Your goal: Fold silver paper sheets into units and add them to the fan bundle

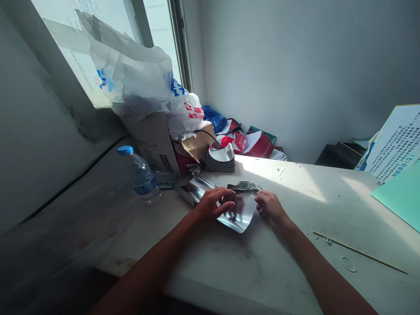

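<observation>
A shiny silver sheet [242,224] lies slightly curled on the table in front of me. My right hand [271,209] is closed at the sheet's right edge, its fingertips pinched there. Over the sheet's left part is my left hand [213,203], fingers bent and thumb apart, with nothing visible between them; whether its fingertips touch the sheet I cannot tell. Just behind both hands lies a bundle of thin metal wires [251,186]. More curled silver sheets [201,183] lie left of my left hand, and a stack of curved sheets [220,164] stands farther back.
A water bottle [144,181] with a blue cap stands at the left. Behind it, plastic bags [138,74] rest on a cardboard box [147,142]. A thin stick [361,252] and a rubber band [348,264] lie at the right, near a green sheet [402,197].
</observation>
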`<state>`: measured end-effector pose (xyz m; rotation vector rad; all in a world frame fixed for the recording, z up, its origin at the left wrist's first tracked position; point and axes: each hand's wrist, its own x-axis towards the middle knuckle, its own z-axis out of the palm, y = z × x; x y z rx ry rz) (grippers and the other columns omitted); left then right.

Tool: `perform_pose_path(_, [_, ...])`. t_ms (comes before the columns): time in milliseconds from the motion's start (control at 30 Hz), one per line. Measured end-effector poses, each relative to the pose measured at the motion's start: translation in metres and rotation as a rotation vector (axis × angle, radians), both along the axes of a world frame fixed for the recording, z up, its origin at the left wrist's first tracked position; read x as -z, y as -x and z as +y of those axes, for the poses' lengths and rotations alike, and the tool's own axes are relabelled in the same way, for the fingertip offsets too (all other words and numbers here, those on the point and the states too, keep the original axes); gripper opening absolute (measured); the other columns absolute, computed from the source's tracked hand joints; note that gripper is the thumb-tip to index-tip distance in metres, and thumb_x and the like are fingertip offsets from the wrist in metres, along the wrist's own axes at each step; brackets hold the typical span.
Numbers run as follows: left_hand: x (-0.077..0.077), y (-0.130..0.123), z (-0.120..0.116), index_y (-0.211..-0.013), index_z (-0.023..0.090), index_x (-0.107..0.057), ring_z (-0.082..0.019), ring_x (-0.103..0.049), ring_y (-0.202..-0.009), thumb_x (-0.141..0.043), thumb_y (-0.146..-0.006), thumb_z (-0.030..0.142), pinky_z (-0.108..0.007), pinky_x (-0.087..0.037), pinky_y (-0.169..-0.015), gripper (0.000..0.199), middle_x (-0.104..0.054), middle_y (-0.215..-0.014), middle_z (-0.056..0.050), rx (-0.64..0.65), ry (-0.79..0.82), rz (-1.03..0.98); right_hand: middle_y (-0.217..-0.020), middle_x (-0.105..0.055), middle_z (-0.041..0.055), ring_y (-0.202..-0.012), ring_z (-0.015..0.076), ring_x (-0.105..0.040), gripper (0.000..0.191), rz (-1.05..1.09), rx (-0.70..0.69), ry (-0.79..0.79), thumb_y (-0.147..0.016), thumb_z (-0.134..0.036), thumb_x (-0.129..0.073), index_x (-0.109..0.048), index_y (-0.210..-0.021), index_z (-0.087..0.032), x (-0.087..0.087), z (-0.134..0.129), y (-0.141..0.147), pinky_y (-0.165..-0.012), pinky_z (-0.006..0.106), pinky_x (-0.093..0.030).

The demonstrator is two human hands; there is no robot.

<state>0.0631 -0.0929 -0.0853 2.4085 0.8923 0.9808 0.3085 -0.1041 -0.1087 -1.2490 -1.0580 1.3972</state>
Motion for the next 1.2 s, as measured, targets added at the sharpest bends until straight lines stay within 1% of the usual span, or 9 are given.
perform_pose_path(167, [-0.011,-0.003,-0.005,-0.141,0.024,-0.052,-0.03,-0.052,-0.126,-0.078,-0.072,0.063,-0.038,-0.046,-0.104,0.084,-0.054,-0.139,-0.013,0.284,0.168,0.134,-0.056,-0.05,-0.0042,-0.046,0.0082,-0.043,0.02,0.245,0.02,0.095,-0.066,-0.03,-0.067,-0.049,-0.067,-0.02,-0.004,-0.001,0.003,-0.042,0.02,-0.034])
perform_pose_path(300, [-0.007,-0.014,-0.012,-0.15,0.029,-0.039,-0.03,-0.046,-0.134,-0.085,-0.07,0.045,-0.039,-0.042,-0.11,0.095,-0.049,-0.147,-0.011,0.36,0.201,0.238,-0.053,-0.049,-0.0047,-0.042,0.0071,-0.041,0.019,0.357,0.047,0.148,-0.066,-0.027,-0.067,-0.05,-0.067,-0.019,-0.001,0.003,0.001,-0.039,0.019,-0.032])
perform_pose_path(400, [0.001,-0.019,-0.013,-0.138,0.023,-0.056,-0.025,-0.055,-0.123,-0.067,-0.085,0.022,-0.034,-0.045,-0.103,0.054,-0.058,-0.137,-0.012,0.238,0.123,0.151,-0.056,-0.054,-0.0037,-0.044,0.0086,-0.044,0.018,0.398,0.043,0.16,-0.069,-0.028,-0.071,-0.055,-0.072,-0.019,0.002,0.003,0.0,-0.038,0.019,-0.031])
perform_pose_path(500, [0.001,-0.016,-0.011,-0.1,0.016,-0.074,-0.02,-0.066,-0.091,-0.061,-0.088,0.021,-0.03,-0.051,-0.084,0.018,-0.072,-0.099,-0.008,0.143,0.226,-0.006,-0.068,-0.063,-0.0019,-0.055,0.0113,-0.054,0.022,0.411,0.038,0.11,-0.074,-0.036,-0.075,-0.062,-0.081,-0.02,0.0,0.002,0.001,-0.043,0.021,-0.038])
perform_pose_path(567, [-0.006,-0.013,-0.008,-0.089,0.013,-0.074,-0.018,-0.065,-0.08,-0.067,-0.086,0.028,-0.028,-0.052,-0.075,0.017,-0.072,-0.087,-0.006,0.085,0.431,-0.203,-0.083,-0.069,0.0005,-0.071,0.0154,-0.062,0.029,0.384,0.011,0.019,-0.076,-0.045,-0.076,-0.066,-0.09,-0.021,-0.003,0.0,0.002,-0.055,0.023,-0.047])
perform_pose_path(700, [-0.022,-0.019,0.005,-0.101,0.012,-0.072,-0.021,-0.068,-0.084,-0.084,-0.07,0.035,-0.03,-0.055,-0.074,0.041,-0.073,-0.095,-0.008,0.093,0.894,-0.551,-0.117,-0.069,0.0073,-0.109,0.0286,-0.062,0.055,0.45,-0.171,-0.102,-0.077,-0.066,-0.071,-0.069,-0.113,-0.024,-0.01,-0.004,0.001,-0.085,0.038,-0.053])
perform_pose_path(800, [-0.023,-0.031,0.015,-0.102,0.011,-0.071,-0.019,-0.067,-0.082,-0.087,-0.064,0.03,-0.027,-0.054,-0.072,0.045,-0.073,-0.097,-0.009,0.031,0.99,-0.654,-0.122,-0.068,0.0099,-0.114,0.0322,-0.06,0.064,0.497,-0.24,-0.104,-0.075,-0.067,-0.074,-0.067,-0.121,-0.023,-0.012,-0.007,0.0,-0.088,0.041,-0.053])
perform_pose_path(1000, [-0.007,-0.032,0.016,-0.097,0.012,-0.069,-0.018,-0.066,-0.079,-0.078,-0.067,0.027,-0.026,-0.05,-0.068,0.034,-0.071,-0.09,-0.006,-0.128,0.941,-0.65,-0.099,-0.074,0.0109,-0.085,0.0253,-0.067,0.043,0.221,-0.08,0.069,-0.073,-0.04,-0.083,-0.069,-0.105,-0.014,-0.011,-0.005,-0.004,-0.073,0.033,-0.055])
perform_pose_path(1200, [-0.004,-0.02,0.017,-0.111,0.018,-0.064,-0.014,-0.06,-0.071,-0.065,-0.078,0.021,-0.024,-0.045,-0.062,0.033,-0.067,-0.088,-0.002,-0.326,0.483,-0.208,-0.092,-0.074,0.0108,-0.076,0.0243,-0.068,0.036,-0.035,-0.204,0.162,-0.071,-0.034,-0.081,-0.069,-0.1,-0.013,-0.003,0.003,-0.012,-0.064,0.033,-0.054])
